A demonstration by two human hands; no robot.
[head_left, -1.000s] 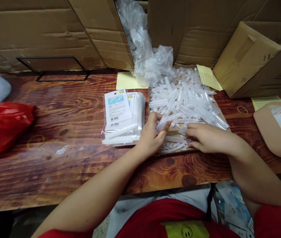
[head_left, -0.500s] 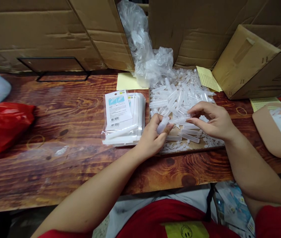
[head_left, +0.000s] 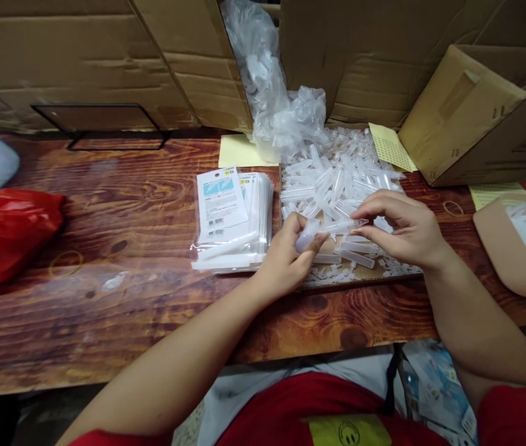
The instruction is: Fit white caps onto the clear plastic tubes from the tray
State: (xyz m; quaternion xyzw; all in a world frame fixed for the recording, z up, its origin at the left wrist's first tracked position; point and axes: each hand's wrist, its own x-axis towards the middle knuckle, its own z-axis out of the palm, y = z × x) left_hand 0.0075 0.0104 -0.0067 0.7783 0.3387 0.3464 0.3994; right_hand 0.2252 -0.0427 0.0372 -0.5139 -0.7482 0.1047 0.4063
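My left hand (head_left: 285,257) is closed on a small clear plastic tube (head_left: 306,232) held above the front of a flat cardboard tray (head_left: 360,280). My right hand (head_left: 402,229) pinches a longer clear tube (head_left: 344,226) and holds its end against the piece in my left hand. The tray holds a heap of clear plastic tubes (head_left: 337,179) and small loose pieces. A stack of packaged bags with printed labels (head_left: 230,220) lies just left of my left hand.
The wooden table (head_left: 118,297) carries a red plastic bag (head_left: 2,235) at the left, yellow paper sheets (head_left: 390,145), and a tan container of white pieces (head_left: 518,244) at the right. Cardboard boxes (head_left: 471,105) and a crumpled clear bag (head_left: 276,105) line the back.
My right hand lifted from the tray's front with a long tube and brought it up to my left hand. My left hand stayed in place with its small tube.
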